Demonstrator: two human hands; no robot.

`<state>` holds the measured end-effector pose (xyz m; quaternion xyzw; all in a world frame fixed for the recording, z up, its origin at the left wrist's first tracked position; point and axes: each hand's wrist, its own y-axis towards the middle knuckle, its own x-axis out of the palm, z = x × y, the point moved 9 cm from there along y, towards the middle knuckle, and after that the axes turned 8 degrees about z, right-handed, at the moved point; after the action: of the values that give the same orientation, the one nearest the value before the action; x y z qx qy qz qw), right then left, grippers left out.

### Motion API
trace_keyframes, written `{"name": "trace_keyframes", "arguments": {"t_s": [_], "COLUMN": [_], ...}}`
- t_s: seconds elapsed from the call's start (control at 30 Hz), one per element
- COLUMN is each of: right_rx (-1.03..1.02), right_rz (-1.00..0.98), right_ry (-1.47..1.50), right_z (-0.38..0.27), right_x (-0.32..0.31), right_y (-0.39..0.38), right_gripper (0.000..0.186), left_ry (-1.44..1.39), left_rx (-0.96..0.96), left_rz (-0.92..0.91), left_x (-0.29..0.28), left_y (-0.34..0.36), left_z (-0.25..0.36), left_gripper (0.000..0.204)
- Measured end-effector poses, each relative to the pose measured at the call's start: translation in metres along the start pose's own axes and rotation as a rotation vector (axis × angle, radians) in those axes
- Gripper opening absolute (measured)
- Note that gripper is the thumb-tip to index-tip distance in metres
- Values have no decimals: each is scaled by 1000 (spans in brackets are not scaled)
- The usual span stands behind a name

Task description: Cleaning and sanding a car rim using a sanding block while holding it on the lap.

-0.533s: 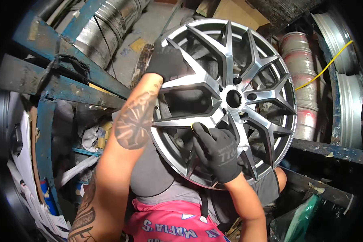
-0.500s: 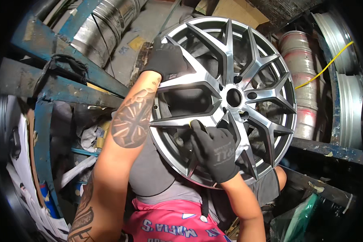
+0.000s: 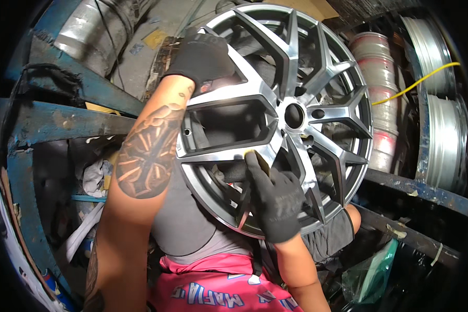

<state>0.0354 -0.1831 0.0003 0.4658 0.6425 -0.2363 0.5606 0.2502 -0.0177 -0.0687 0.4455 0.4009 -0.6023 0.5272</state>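
A large alloy wheel rim (image 3: pixel 229 102) with polished silver spoke faces and dark grey pockets leans tilted before me, over my lap. My left hand (image 3: pixel 205 58), in a black glove, is closed around the rim's upper left edge. On a lower left spoke rests my right hand (image 3: pixel 276 200), gloved in black too, its index finger stretched along the metal. Under that fingertip shows a small yellow piece (image 3: pixel 250 152), pinched and pressed to the spoke; most of it is hidden, so its kind is unclear.
Blue, worn metal framing (image 3: pixel 83 122) stands at the left. Stacked bare rims (image 3: pixel 377 78) and more silver rims (image 3: pixel 444 140) line the right side, where a yellow cable (image 3: pixel 416 86) crosses. A green transparent sheet (image 3: pixel 374 275) lies low at right.
The wheel rim and both hands sit slightly further left in view, and the surroundings have shifted with them. My right fingertip stays on the same spoke, and my left hand keeps its hold.
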Motion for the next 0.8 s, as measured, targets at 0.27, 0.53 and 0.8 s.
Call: {"name": "trace_keyframes", "arguments": {"t_s": [0.27,0.53,0.8], "right_rx": [-17,1,35], "right_rz": [-173,-136,-139], "right_ry": [-22,-44,-15], "right_z": [4,12,14], "right_x": [3,18,25], "right_y": [-1,8,0], "right_gripper": [59,59,57], "left_ry": [29,10,-17], "left_rx": [-99,-72,-96], "left_rz": [90,20,22], "left_x": [7,0,0], "left_y": [-3,-2,-6], "left_z": [-14,-10,-13], "left_gripper": [50,49,49]}}
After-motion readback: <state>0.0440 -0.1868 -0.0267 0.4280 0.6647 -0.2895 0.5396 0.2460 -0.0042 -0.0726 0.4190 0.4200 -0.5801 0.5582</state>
